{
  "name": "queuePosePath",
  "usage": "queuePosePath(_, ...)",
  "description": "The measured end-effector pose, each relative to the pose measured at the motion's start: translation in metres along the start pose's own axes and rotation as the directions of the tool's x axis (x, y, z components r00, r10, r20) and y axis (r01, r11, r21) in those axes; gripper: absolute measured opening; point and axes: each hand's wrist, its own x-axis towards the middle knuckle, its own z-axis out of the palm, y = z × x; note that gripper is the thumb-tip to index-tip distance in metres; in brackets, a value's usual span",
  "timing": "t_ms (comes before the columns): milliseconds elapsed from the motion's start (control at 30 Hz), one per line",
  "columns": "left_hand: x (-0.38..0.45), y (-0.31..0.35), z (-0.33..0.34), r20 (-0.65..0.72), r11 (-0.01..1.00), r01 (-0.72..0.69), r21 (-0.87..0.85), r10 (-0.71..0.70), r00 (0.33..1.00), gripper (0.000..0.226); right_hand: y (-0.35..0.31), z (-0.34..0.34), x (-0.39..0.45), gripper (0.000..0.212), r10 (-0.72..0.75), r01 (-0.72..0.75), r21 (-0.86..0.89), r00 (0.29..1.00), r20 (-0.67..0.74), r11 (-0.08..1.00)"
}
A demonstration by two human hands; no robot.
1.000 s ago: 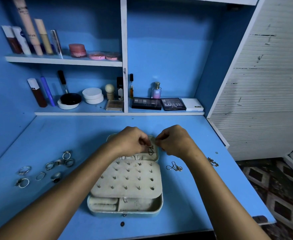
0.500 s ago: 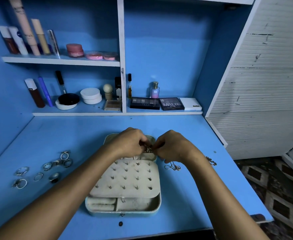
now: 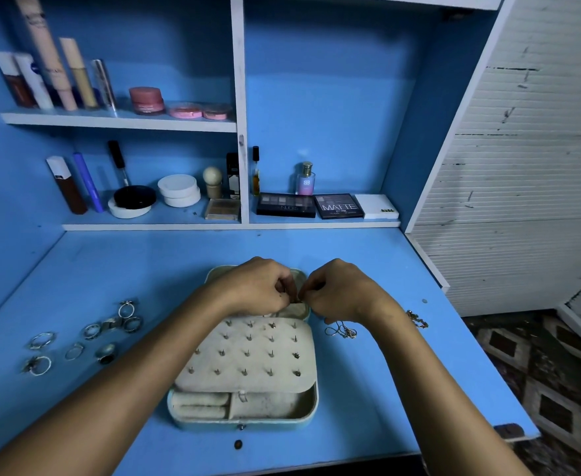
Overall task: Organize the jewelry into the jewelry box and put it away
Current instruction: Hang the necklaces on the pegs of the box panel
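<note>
An open pale jewelry box (image 3: 278, 419) lies in the middle of the blue desk, its cream earring panel (image 3: 247, 359) studded with several earrings. My left hand (image 3: 258, 286) and my right hand (image 3: 340, 290) meet over the box's far end. Both pinch a small piece of jewelry (image 3: 297, 298) between their fingertips; most of it is hidden by the fingers. Several silver rings (image 3: 86, 334) lie loose on the desk to the left of the box. A thin chain (image 3: 342, 331) lies just right of the box, and another small chain (image 3: 417, 319) lies further right.
Two shelves at the back hold cosmetic tubes (image 3: 52, 77), round compacts (image 3: 179, 190), eyeshadow palettes (image 3: 311, 206) and a perfume bottle (image 3: 305, 180). A white slatted door (image 3: 522, 166) stands open on the right. A small dark bead (image 3: 238, 444) lies near the desk's front edge (image 3: 282, 465).
My two hands have drawn closer together over the far end of the box and sit slightly lower, still pinching the small piece. The rings and chains on the desk have not moved.
</note>
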Motion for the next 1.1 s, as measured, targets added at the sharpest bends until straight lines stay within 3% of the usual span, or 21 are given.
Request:
queuePosePath(133,0.001,-0.003,0.000,-0.019,1.000,0.000,-0.021,0.000,1.000,0.023,-0.001,0.007,0.002,0.016,-0.024,0.024,-0.063,1.000,0.004,0.998)
queuePosePath(500,0.003,-0.004,0.000,-0.011,0.999,0.034,-0.006,-0.034,0.999,0.038,-0.004,0.012,0.003,0.014,-0.047,0.048,-0.061,0.999,0.028,0.997)
queuePosePath(567,0.002,-0.002,-0.001,0.012,0.999,0.039,-0.004,-0.039,0.999,0.035,-0.003,0.012,0.002,0.011,-0.045,0.046,-0.033,0.998,0.037,0.998)
queuePosePath(667,0.000,0.001,-0.001,0.024,0.999,0.050,0.010,-0.051,0.998,0.028,-0.001,0.012,-0.001,0.026,-0.010,0.009,0.032,0.999,0.038,0.999)
queuePosePath(867,-0.001,0.008,-0.006,0.084,0.995,0.102,0.003,-0.102,0.991,0.024,0.001,0.015,-0.003,0.026,0.015,-0.019,0.141,0.999,0.030,0.990)
queuePosePath(1100,0.001,0.012,-0.006,0.096,0.988,0.133,-0.079,-0.125,0.988,0.016,0.000,0.016,-0.001,0.021,0.031,-0.035,0.117,0.999,0.033,0.992)
